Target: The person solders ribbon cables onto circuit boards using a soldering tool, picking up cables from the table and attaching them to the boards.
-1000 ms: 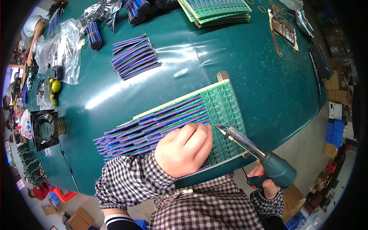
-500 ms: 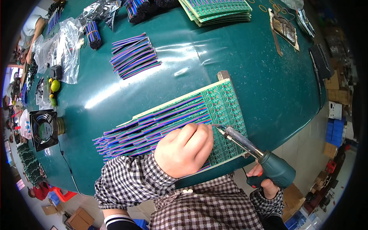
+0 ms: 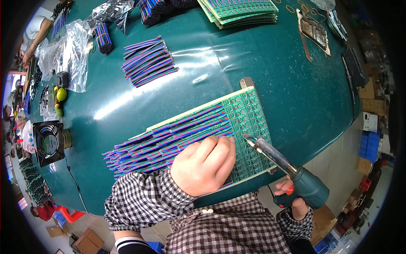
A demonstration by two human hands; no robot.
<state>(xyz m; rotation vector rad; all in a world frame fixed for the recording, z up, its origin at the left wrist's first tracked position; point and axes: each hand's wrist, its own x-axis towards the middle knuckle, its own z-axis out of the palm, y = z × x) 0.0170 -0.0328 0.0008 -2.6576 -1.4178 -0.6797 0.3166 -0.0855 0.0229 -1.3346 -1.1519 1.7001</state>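
In front of me lies a green circuit board panel (image 3: 250, 122), with rows of multicoloured ribbon wires (image 3: 182, 127) running left from it. My left hand (image 3: 204, 166) is closed in a pinch over the wires, its fingertips at the ends of one ribbon wire beside the board's pads. A dark green soldering gun (image 3: 312, 187) with a metal barrel is in my right hand (image 3: 299, 208), its fingers wrapped round the handle. The gun's tip points at the board just right of my left fingertips, apart from them. Most of my right palm is hidden behind the gun.
A wooden bar (image 3: 246, 82) shows under the panel's right end. Beyond lie a loose wire pile (image 3: 149, 61) and stacked green panels (image 3: 241, 15). On the left stand a black fan (image 3: 48, 144) and plastic bags (image 3: 76, 57). Another person's arm (image 3: 36, 40) shows far left.
The soldering gun in my right hand has moved slightly right, its tip drawing away from my left fingertips. My left hand has stayed in place.
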